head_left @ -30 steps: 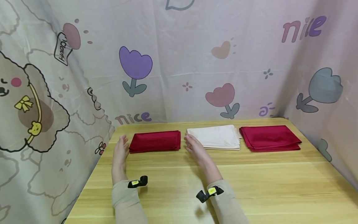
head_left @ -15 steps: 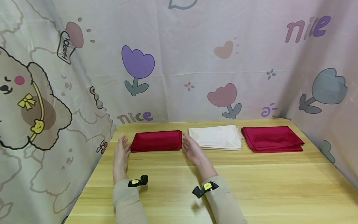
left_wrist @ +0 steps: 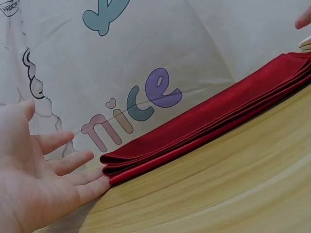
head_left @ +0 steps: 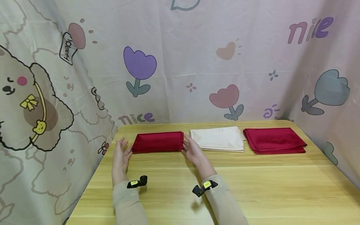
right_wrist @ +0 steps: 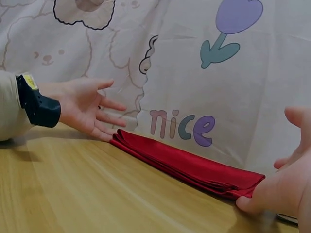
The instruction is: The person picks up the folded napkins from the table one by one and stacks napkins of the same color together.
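A folded dark red cloth (head_left: 158, 142) lies flat at the back left of the table, its stacked layers showing along the front edge (left_wrist: 214, 124). At its left end my left hand (head_left: 121, 157) has its fingers spread, and the lower fingertips touch the folded corner in the left wrist view. My right hand (head_left: 194, 153) stands at the cloth's other end, palm turned inward; in the right wrist view its lowest finger meets the cloth's corner. Neither hand curls round the cloth.
A folded white cloth (head_left: 217, 139) lies just right of my right hand. Beyond it is a second folded red cloth (head_left: 275, 140). The wooden table (head_left: 267, 187) ends at a printed curtain (head_left: 180, 62) behind and on both sides.
My right hand has moved left, from the front of the white cloth to the red cloth's right end. The left hand's fingers have spread and come to the cloth's left corner.
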`<state>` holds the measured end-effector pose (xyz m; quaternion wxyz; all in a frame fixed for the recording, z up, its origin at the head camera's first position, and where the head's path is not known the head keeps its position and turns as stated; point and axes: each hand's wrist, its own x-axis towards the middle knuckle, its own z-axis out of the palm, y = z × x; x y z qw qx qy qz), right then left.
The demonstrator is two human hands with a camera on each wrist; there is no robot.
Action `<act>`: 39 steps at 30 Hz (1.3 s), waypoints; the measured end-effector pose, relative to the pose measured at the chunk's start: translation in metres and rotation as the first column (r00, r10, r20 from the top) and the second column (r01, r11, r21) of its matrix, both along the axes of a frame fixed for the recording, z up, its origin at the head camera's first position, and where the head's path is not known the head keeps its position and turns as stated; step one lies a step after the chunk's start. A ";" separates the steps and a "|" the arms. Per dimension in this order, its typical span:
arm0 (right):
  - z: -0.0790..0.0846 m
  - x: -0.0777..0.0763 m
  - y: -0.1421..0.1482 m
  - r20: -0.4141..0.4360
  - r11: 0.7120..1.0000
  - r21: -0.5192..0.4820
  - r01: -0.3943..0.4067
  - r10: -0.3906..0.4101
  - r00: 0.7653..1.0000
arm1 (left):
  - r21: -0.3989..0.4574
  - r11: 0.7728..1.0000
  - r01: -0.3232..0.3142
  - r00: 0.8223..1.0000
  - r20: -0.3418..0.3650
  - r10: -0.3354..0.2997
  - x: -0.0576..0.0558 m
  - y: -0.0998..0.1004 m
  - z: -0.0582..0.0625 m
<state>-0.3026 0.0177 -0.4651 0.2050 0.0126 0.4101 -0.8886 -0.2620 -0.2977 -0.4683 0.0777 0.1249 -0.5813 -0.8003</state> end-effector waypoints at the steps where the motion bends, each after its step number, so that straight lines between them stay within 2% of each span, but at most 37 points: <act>1: 0.000 -0.001 0.000 0.004 1.000 -0.007 -0.006 0.006 1.000 | -0.001 1.000 -0.002 1.000 0.003 0.002 0.000 0.000 0.000; 8: -0.003 -0.009 0.001 0.009 0.997 -0.044 -0.068 0.069 0.998 | -0.012 1.000 0.000 1.000 0.027 0.000 -0.003 -0.003 -0.002; 13: -0.004 -0.013 0.000 0.033 0.997 -0.047 -0.058 0.060 0.998 | -0.036 0.999 0.036 0.999 0.038 -0.034 -0.007 -0.004 -0.002; 16: -0.004 -0.014 -0.002 0.044 0.997 -0.049 -0.058 0.060 0.997 | -0.084 0.994 0.068 0.997 0.049 -0.064 -0.009 -0.004 -0.002; 21: -0.004 -0.016 -0.005 0.049 0.997 -0.037 -0.070 0.072 0.996 | -0.212 0.970 0.121 0.990 0.093 -0.103 -0.015 -0.002 0.000; 28: -0.006 -0.017 -0.009 0.042 0.998 -0.003 -0.065 0.065 0.997 | -0.297 0.940 0.167 0.983 0.118 -0.138 -0.020 0.001 0.000; 39: -0.006 -0.017 -0.012 -0.006 0.995 0.053 -0.087 0.087 0.996 | -0.392 0.907 0.155 0.987 0.093 -0.129 -0.021 0.007 -0.002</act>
